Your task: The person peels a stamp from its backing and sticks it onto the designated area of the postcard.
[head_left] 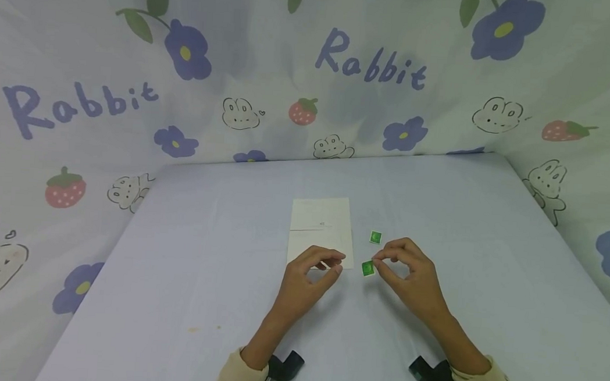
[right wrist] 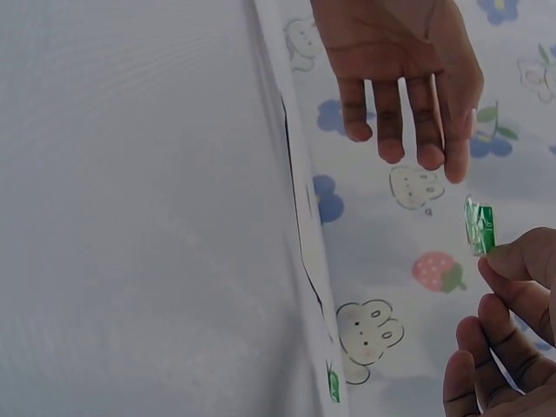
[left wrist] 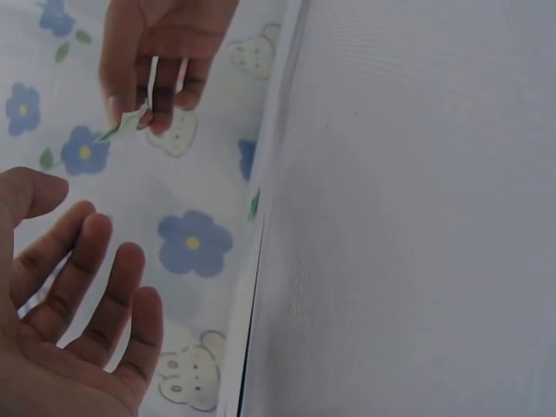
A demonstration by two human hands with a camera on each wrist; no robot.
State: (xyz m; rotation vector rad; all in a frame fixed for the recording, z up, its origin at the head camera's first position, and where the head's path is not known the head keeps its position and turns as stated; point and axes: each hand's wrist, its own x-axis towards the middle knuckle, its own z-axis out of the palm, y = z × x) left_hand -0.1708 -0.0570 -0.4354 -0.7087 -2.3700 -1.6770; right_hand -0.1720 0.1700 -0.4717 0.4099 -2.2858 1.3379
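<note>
My right hand (head_left: pixel 417 282) pinches a small green stamp-like square (head_left: pixel 368 268) between thumb and index finger. In the right wrist view the pinched square (right wrist: pixel 480 228) is glossy and slightly bent, with a pale edge. Facing it, my left hand (head_left: pixel 301 283) holds nothing; its fingers are loosely bent above the lower edge of a white paper sheet (head_left: pixel 319 209). A second green square (head_left: pixel 375 237) with a white border lies on the table, just right of the sheet and beyond my right fingertips. The sheet bears a thin line and a small faint mark.
The table has a pale cloth (head_left: pixel 201 266), with small yellowish spots at the front left. A hanging cloth (head_left: pixel 271 60) printed with rabbits, flowers and strawberries rises behind and on both sides. Dark devices (head_left: pixel 285 367) are strapped at both wrists.
</note>
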